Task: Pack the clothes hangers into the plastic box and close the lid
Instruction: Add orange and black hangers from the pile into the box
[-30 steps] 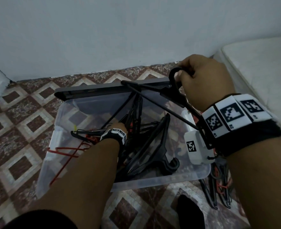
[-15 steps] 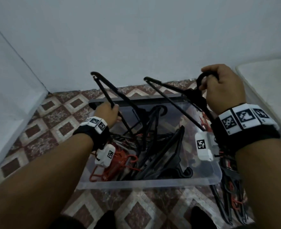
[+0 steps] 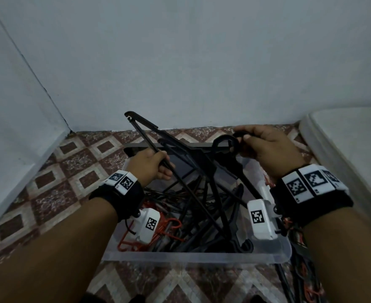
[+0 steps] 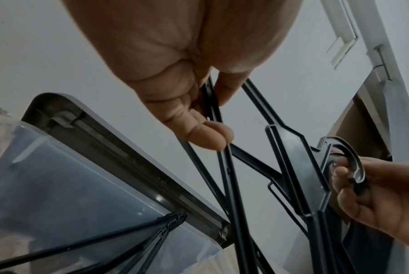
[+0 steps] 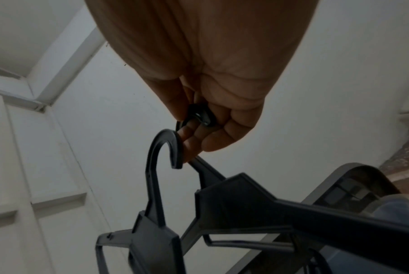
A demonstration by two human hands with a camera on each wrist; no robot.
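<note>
A clear plastic box (image 3: 197, 258) stands on the tiled floor, holding several tangled black and red hangers (image 3: 204, 217). Its dark lid (image 3: 180, 147) leans behind it against the wall. My left hand (image 3: 152, 165) grips the thin bars of a black hanger (image 3: 145, 130) raised above the box; the left wrist view shows its fingers (image 4: 205, 137) curled round the bars. My right hand (image 3: 265, 149) holds the hooks of black hangers (image 3: 226, 145) over the box's far right; in the right wrist view its fingers (image 5: 212, 133) close on a hook (image 5: 158, 152).
More black and red hangers (image 3: 302, 278) lie on the floor right of the box. A white mattress edge (image 3: 346, 149) runs along the right. White walls (image 3: 180, 62) stand behind and at the left. Patterned tiles (image 3: 55, 184) show left of the box.
My left hand came up out of the box with a black hanger and lifted it higher. The right hand kept its grip on the hooks and moved slightly; the view tilted up.
</note>
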